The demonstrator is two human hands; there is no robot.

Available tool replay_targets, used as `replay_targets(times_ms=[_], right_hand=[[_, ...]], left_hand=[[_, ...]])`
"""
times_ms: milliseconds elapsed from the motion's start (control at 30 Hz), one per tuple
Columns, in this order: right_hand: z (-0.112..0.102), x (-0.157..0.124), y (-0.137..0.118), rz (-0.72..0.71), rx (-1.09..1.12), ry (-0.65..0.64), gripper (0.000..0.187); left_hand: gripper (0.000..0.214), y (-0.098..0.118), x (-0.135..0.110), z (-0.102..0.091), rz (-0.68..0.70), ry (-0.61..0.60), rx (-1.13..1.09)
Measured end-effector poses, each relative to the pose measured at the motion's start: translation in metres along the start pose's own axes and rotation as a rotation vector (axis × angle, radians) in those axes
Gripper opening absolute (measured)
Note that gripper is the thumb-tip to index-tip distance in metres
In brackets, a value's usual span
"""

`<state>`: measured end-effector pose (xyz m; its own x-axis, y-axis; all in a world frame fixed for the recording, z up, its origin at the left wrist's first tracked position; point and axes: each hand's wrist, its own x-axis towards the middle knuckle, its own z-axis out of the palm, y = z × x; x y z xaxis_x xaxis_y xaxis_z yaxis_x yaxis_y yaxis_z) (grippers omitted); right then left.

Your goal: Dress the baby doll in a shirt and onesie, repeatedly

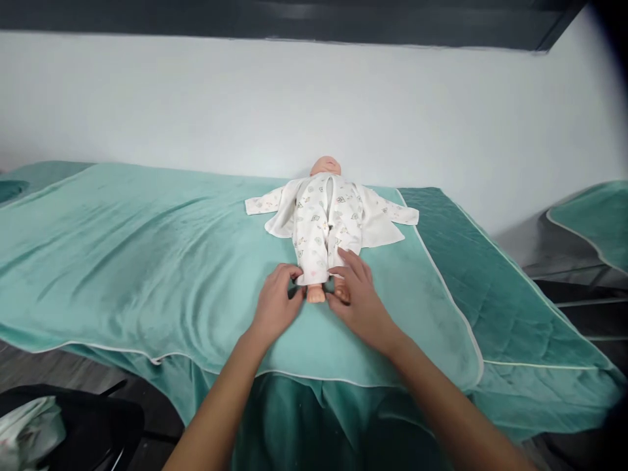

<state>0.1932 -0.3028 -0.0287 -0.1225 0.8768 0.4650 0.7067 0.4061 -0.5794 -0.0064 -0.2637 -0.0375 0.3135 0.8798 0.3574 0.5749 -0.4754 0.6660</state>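
Observation:
A baby doll [326,166] lies on its back, its head by the wall and its feet towards me. It has on a white printed open jacket [282,210] with both sleeves spread sideways, and white printed trousers [316,229]. My left hand [278,302] is beside the doll's foot [315,294] on the left, index fingertip at the trouser hem, thumb and finger apart. Over the other foot [342,290] and trouser cuff reaches my right hand [358,297], its fingers spread and touching the cloth. That hand partly hides the lower leg.
A light green blanket [122,261] with white edging covers much of the bed, over a darker green quilted cover [510,301]. Behind stands a white wall [220,104]. At lower left is a black chair [98,425] with a cloth bundle [32,428]. Another green-covered surface [598,219] stands right.

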Motion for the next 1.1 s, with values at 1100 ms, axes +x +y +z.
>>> replay_targets(times_ms=[1100], right_hand=[[-0.024, 0.010, 0.017, 0.167, 0.191, 0.044, 0.005]], left_hand=[[0.017, 0.066, 0.041, 0.012, 0.249, -0.133, 0.517]])
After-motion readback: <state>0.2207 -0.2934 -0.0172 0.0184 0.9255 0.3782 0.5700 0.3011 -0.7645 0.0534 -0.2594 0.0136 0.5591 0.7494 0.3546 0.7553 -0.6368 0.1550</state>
